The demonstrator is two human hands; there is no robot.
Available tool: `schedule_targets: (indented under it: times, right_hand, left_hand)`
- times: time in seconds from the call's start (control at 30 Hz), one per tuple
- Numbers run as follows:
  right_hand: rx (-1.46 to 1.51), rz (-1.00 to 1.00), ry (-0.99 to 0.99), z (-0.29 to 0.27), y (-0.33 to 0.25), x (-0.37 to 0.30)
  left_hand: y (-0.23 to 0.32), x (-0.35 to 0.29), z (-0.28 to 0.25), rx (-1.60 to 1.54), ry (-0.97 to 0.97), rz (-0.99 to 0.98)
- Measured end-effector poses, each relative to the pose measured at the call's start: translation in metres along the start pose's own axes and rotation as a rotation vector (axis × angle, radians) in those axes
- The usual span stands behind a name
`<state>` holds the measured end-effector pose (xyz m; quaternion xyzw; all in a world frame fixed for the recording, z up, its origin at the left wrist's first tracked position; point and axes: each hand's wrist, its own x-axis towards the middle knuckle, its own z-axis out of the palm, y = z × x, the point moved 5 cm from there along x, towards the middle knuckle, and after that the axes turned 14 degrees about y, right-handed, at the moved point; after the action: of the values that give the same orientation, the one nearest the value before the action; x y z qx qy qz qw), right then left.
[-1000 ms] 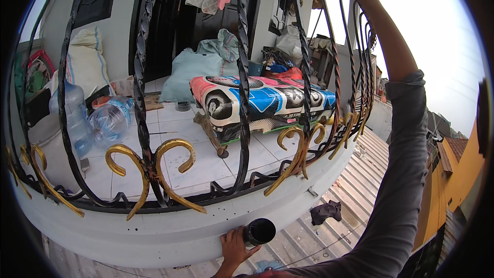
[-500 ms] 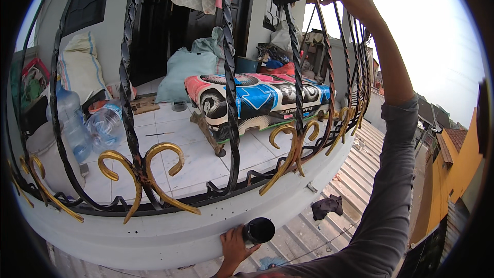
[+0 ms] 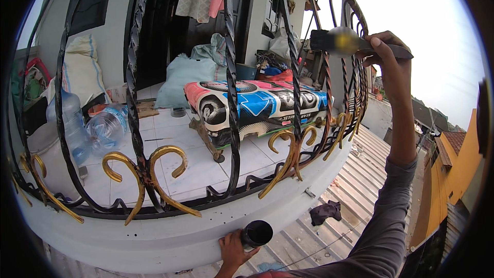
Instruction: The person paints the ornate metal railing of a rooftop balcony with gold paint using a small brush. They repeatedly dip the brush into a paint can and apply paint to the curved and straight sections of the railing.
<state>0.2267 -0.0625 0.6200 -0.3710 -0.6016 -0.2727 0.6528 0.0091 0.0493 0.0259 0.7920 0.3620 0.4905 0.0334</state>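
Observation:
At the upper right, my right hand [image 3: 391, 54] is closed around the handle of a paintbrush [image 3: 320, 40] with dark bristles. The bristle end points left, close to the twisted bars of a metal railing [image 3: 231, 108]; whether it touches a bar I cannot tell. Low in the middle, my left hand [image 3: 234, 249] grips a black cup [image 3: 257, 233] against the white outer ledge [image 3: 190, 237]. Its inside looks dark. Most nearby bars are black, some farther right show reddish brown, and the scrolls [image 3: 163, 164] are gold.
Behind the bars, a bench [image 3: 257, 103] with a colourful cover stands on white tiles. Plastic bottles [image 3: 105, 123], a bucket [image 3: 51, 159] and sacks [image 3: 185, 80] are at the left and back. Below the ledge lies a corrugated roof [image 3: 360, 175] with a dark cloth [image 3: 325, 212].
My right hand and the paintbrush have come down and to the right, off the upper part of the bars. The left hand keeps the cup in nearly the same place.

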Motion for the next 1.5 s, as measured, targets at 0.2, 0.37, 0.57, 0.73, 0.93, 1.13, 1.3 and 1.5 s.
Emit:
schedule_targets:
  times: [0.2, 0.37, 0.57, 0.73, 0.93, 1.13, 1.3, 1.5]
  right_hand:
    - [0.101, 0.193, 0.591, -0.092, 0.022, -0.180]
    - [0.299, 0.647, 0.909, -0.128, 0.035, -0.354]
    - [0.108, 0.895, 0.594, -0.119, -0.006, -0.421]
    - [-0.042, 1.023, -0.038, -0.048, -0.008, -0.416]
    - [-0.174, 0.765, -0.504, 0.019, 0.019, -0.420]
    - [-0.309, 0.570, -0.848, 0.062, 0.047, -0.423]
    - [-0.317, 0.472, -0.941, 0.083, 0.051, -0.435]
    - [-0.331, 0.469, -0.936, 0.092, 0.047, -0.439]
  left_hand:
    - [0.008, 0.009, -0.010, -0.015, 0.038, -0.009]
    - [0.003, 0.006, -0.007, -0.034, 0.008, -0.077]
    - [-0.005, -0.002, 0.001, -0.007, 0.041, -0.027]
    - [-0.005, -0.004, 0.005, 0.005, 0.037, 0.011]
    - [0.001, 0.000, 0.000, -0.042, 0.120, -0.027]
    - [0.004, 0.002, -0.002, -0.033, 0.126, -0.030]
    - [0.003, 0.001, -0.003, -0.055, 0.087, -0.005]
    - [0.002, 0.000, -0.001, -0.044, 0.072, 0.010]
